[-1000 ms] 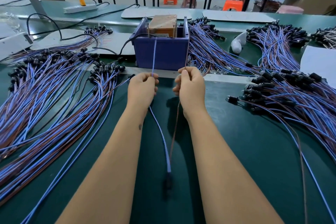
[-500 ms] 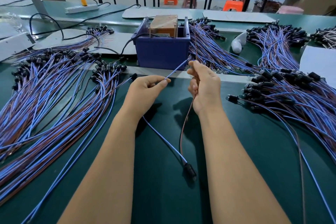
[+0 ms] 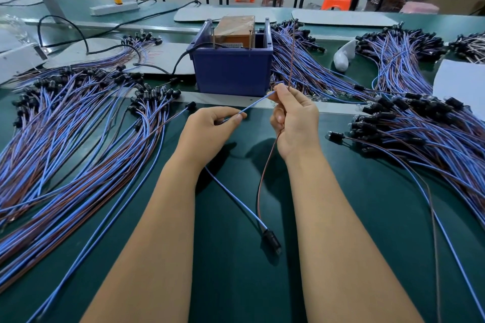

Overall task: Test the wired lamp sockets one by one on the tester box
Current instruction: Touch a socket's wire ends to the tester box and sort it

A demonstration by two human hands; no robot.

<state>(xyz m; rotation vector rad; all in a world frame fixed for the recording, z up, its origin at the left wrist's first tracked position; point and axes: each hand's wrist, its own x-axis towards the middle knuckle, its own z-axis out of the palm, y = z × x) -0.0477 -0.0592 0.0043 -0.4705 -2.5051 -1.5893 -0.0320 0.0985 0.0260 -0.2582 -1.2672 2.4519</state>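
On the green surface (image 3: 367, 217), large heaps of wired sockets lie left (image 3: 78, 144) and right (image 3: 425, 134), with the blue tester box (image 3: 232, 71) at the back between them. The left hand (image 3: 210, 131) pinches the blue wire (image 3: 252, 105); the right hand (image 3: 295, 123) grips the brown wire (image 3: 290, 60), held upright. Their black socket (image 3: 271, 240) rests on the surface between the forearms.

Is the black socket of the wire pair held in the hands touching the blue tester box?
No: the black socket lies on the green table between the forearms, well short of the blue tester box.
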